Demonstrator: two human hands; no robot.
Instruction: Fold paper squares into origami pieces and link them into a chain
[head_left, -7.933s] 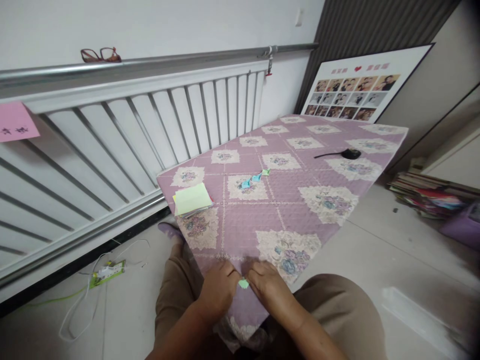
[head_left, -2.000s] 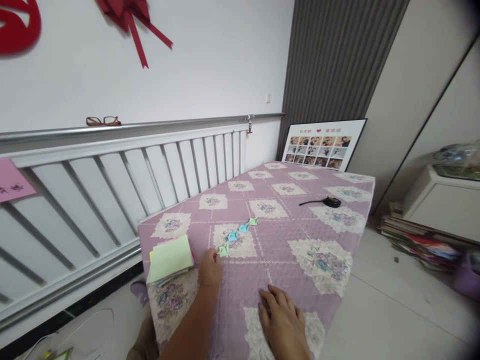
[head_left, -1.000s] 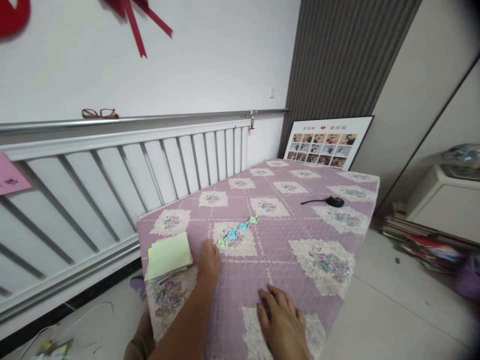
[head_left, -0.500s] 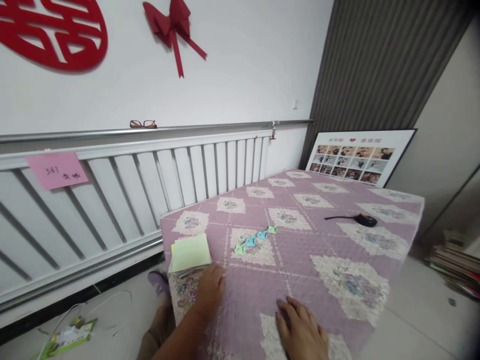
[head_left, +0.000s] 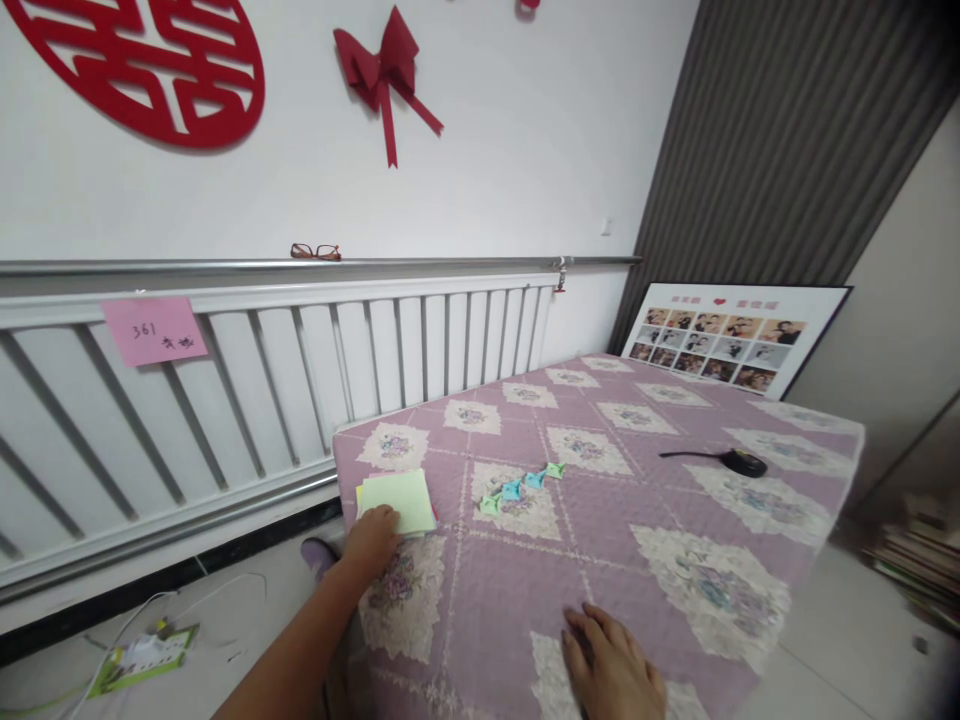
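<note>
Now the left hand (head_left: pixel 373 537) lies with its fingers spread loosely on the near edge of a stack of coloured paper squares (head_left: pixel 396 500), whose top sheet is pale yellow-green; the hand touches the stack but pinches nothing that shows. That stack sits near the left corner of the counter (head_left: pixel 675 480), which is covered with a mauve quilted cloth printed with floral squares. Just to the right of the stack, a short diagonal row of small folded paper pieces (head_left: pixel 523 485), green and blue, rests on one of the floral patches. The right hand (head_left: pixel 616 670) lies flat and open, palm down, on the cloth at the near edge, well apart from the stack and holding nothing. Farther back on the right, a small black object with a thin cord (head_left: pixel 739 462) lies on the cloth. Behind the counter runs a white slatted rail with a pink note (head_left: pixel 154 329) stuck to it, and a pair of glasses (head_left: pixel 316 251) rests on top.
</note>
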